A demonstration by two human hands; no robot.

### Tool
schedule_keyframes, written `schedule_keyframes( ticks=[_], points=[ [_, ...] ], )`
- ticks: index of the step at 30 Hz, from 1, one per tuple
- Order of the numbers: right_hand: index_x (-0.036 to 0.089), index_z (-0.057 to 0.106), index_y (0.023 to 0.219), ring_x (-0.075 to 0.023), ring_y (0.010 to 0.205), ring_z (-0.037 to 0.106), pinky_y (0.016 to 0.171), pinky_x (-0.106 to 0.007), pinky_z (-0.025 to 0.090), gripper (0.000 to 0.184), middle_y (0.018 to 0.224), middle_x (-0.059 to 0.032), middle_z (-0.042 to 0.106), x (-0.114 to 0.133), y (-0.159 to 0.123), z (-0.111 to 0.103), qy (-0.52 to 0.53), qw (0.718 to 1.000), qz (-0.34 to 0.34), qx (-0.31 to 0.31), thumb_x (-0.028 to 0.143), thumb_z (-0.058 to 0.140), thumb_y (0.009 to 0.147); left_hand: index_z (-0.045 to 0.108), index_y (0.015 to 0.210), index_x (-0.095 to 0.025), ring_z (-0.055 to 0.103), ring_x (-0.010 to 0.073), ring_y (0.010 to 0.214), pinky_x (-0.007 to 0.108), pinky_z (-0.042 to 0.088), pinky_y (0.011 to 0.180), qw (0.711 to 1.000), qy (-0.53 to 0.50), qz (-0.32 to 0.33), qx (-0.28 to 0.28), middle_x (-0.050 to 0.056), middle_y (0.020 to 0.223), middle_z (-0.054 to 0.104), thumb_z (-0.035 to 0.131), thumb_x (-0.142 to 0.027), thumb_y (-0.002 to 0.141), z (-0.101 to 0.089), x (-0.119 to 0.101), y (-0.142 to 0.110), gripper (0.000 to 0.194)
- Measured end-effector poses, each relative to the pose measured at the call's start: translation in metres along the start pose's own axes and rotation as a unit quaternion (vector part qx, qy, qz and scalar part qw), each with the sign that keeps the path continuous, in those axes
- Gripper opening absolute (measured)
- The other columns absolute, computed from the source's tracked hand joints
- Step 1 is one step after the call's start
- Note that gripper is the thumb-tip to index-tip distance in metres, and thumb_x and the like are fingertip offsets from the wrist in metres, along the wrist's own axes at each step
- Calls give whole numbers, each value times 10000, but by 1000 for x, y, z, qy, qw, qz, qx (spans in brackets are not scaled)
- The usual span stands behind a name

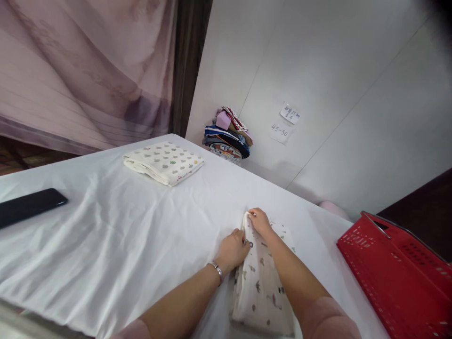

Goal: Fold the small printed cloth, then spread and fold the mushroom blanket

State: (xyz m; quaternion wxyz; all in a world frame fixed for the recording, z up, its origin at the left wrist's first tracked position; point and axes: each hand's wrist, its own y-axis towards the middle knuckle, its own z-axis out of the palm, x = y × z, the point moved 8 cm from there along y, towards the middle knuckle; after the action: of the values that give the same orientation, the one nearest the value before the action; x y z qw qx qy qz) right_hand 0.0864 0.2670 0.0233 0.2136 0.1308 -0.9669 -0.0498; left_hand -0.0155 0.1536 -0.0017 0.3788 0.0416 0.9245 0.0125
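A folded white cloth with small printed figures (259, 287) lies lengthwise on the white-covered table in front of me. My left hand (232, 249), with a bracelet at the wrist, is closed on the cloth's left edge. Farther along, my right hand (260, 221) pinches the cloth's far left corner between thumb and fingers. The right forearm passes over the cloth and hides part of its right side. Another folded white cloth with a grey-green print (165, 161) rests flat near the table's far edge, apart from both hands.
A black phone (31, 205) lies at the left on the white tablecloth (106, 230). At the right stands a red plastic basket (399, 278). Beyond the far edge is a stack of folded clothes (228, 134) by the wall, which bears paper notes (282, 133). A pink curtain (88, 70) hangs left.
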Motion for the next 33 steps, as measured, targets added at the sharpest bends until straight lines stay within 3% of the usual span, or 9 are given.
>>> schedule_keyframes(
  ticks=[8,21,25,29,33],
  points=[
    [209,669,821,-160,838,558,777,-257,402,213,885,-41,624,-7,-1,1,-5,1000,17,-17,118,490,750,573,829,-182,587,151,764,250,378,640,999,5,-21,29,43,900,598,468,-272,806,0,-1,-1,140],
    [208,652,851,-157,852,567,806,-272,428,207,903,-25,631,-11,-3,5,37,999,7,-33,162,474,756,558,789,-182,597,163,730,261,381,610,1000,9,-19,18,40,885,606,483,-272,785,1,0,1,118],
    [191,620,1014,-167,929,564,860,-297,432,307,1045,-53,615,-13,-12,3,58,997,12,-57,176,453,757,561,778,-180,596,162,730,260,378,607,1000,3,-19,22,47,885,609,480,-269,785,1,1,1,120],
    [189,603,1071,-183,1063,511,941,-327,398,358,1161,-81,560,-4,-28,3,91,988,-48,-111,172,426,760,573,785,-178,600,164,752,258,383,632,999,3,-23,27,51,898,614,480,-250,788,-1,0,0,118],
    [209,650,987,-189,1049,517,975,-348,374,323,1096,-70,598,3,-27,10,70,992,-73,-76,152,433,755,574,788,-177,603,168,768,257,384,633,999,10,-26,29,55,905,612,482,-254,795,-1,-1,1,120]
  ],
)
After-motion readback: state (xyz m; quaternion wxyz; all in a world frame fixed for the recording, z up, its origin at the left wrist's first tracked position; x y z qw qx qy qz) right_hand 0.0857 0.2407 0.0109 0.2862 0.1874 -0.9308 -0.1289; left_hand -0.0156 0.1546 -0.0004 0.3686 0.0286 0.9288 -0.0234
